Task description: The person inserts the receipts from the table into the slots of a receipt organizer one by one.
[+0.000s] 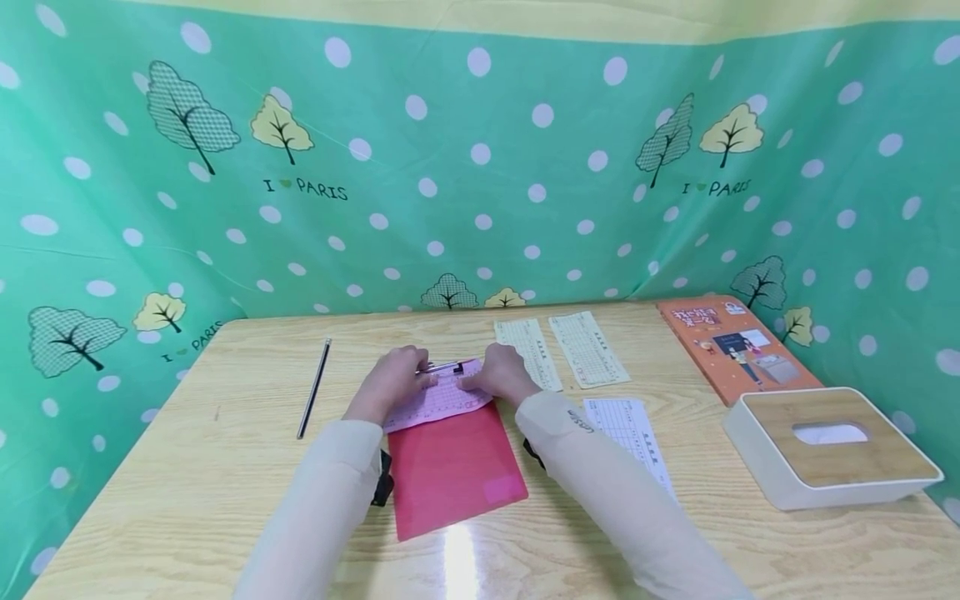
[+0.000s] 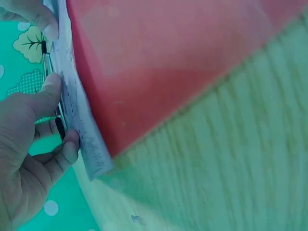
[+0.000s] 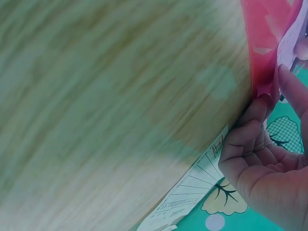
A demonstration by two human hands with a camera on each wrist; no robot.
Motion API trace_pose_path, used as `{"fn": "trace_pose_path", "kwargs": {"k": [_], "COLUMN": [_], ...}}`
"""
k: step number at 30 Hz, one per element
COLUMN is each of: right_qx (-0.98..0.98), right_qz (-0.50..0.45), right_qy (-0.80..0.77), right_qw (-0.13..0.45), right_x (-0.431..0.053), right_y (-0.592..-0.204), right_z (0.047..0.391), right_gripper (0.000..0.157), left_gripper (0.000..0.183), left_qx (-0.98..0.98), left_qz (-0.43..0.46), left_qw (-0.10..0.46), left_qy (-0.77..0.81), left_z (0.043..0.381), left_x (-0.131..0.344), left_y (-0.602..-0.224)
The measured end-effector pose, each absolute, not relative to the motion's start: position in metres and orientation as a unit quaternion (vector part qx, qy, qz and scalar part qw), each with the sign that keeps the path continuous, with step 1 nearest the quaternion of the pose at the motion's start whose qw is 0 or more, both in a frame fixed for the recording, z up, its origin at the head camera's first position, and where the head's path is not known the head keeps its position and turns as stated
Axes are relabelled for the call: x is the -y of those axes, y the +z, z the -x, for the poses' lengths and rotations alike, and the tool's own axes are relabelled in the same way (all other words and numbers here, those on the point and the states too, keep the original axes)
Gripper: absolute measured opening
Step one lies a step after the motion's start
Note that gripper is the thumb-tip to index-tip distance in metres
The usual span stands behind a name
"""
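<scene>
A red folder [image 1: 457, 475] lies on the table with a pink printed slip [image 1: 438, 404] across its top end. Behind the slip's upper edge shows a metal clip [image 1: 442, 367] with a black part. My left hand [image 1: 388, 383] pinches the top left of the slip beside the clip. In the left wrist view, the left thumb [image 2: 52, 86] lies over the clip and slip. My right hand [image 1: 506, 373] pinches the slip's upper right corner along with the folder's edge [image 3: 264, 77]. Part of the clip is hidden by the fingers.
Two pale printed slips [image 1: 588, 350] lie behind the right hand, and a white one [image 1: 630, 437] is beside the right forearm. A dark thin rod [image 1: 313, 389] lies at left. An orange book [image 1: 738, 346] and a tissue box [image 1: 832, 450] stand at right.
</scene>
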State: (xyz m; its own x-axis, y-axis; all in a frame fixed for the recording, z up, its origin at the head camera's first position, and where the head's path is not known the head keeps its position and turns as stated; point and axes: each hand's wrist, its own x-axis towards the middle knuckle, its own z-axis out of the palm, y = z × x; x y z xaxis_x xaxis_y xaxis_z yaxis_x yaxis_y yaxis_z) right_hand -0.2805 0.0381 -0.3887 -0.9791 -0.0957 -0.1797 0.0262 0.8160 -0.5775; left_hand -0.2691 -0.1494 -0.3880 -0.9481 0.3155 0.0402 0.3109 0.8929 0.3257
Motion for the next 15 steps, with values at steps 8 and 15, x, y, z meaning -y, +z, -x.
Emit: {"fn": "trace_pose_path", "kwargs": {"k": [8,15], "right_qx": [-0.946,-0.944], "right_qz": [0.018,0.014], "right_qy": [-0.306,-0.312], "right_qw": [0.102,0.104], "right_x": [-0.0382,-0.0392], "right_y": [-0.3883,-0.3873], "right_z": [0.2797,0.2792], "right_gripper": [0.042,0.043], "left_gripper": [0.018,0.018], "left_qx": [-0.974,-0.973], "left_qz": [-0.143,-0.124], "left_qw": [0.031,0.052], "left_qy": [0.174,0.186], "left_z": [0.2718,0.2748], "left_x": [0.1469,0.1458], "left_y": [-0.3819,-0.3801]}}
